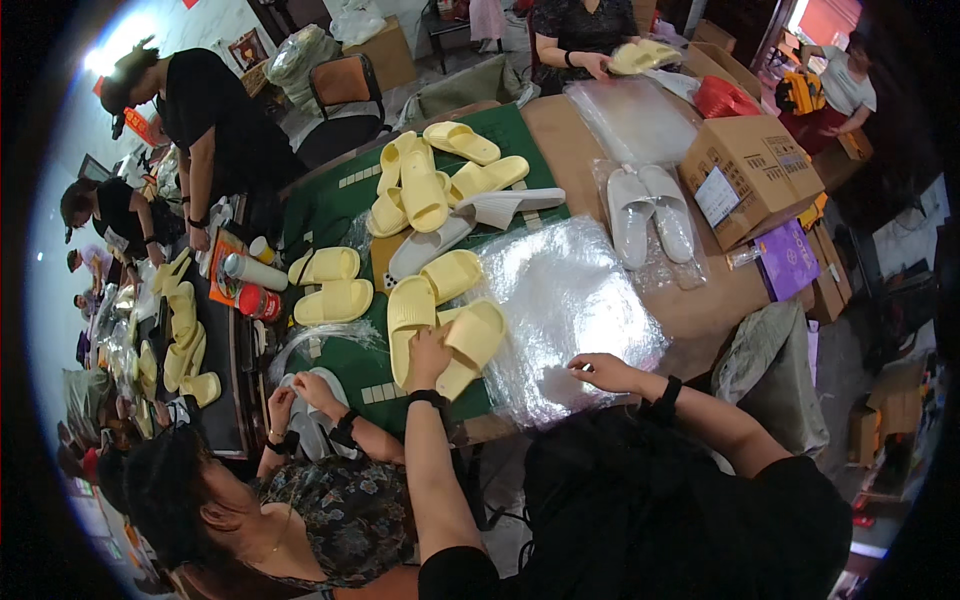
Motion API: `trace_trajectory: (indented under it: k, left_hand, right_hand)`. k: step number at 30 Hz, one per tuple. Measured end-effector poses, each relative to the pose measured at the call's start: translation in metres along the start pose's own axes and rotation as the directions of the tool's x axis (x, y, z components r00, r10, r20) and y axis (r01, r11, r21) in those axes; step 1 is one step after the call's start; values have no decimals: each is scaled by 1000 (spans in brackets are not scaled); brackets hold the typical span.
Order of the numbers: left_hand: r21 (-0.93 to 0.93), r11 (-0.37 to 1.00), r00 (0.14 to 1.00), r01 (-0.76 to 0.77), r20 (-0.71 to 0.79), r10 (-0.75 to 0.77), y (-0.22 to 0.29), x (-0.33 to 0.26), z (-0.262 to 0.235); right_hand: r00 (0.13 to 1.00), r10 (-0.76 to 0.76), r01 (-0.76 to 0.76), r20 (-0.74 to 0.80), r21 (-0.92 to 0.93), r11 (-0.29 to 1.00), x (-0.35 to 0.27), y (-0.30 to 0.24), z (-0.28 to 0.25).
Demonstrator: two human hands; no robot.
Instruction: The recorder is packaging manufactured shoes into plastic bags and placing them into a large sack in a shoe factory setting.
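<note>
The left hand [428, 352] covers part of a yellow slipper [468, 345]. The far people are too small and blurry.

Even indoor light filled the scene; a blown-out glare sat far left, sheen lay on the plastic bags [565, 300], and edges bent and darkened at the rim.

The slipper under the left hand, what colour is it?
Pale yellow slipper, held by the left hand; clearest in the head view.
</note>
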State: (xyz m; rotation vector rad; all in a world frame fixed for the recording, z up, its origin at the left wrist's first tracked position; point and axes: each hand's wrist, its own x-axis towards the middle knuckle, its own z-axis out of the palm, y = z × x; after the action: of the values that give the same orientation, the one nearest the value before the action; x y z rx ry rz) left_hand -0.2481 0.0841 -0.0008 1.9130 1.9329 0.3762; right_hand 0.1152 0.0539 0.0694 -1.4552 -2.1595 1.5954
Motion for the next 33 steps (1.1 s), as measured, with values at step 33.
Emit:
trace_trajectory:
  k: [33]
  left_hand:
    - [-755, 578, 480, 309, 648, 591, 362, -26, -43]
  right_hand:
    - [245, -864, 413, -441, -758, 504, -19, -112, -117]
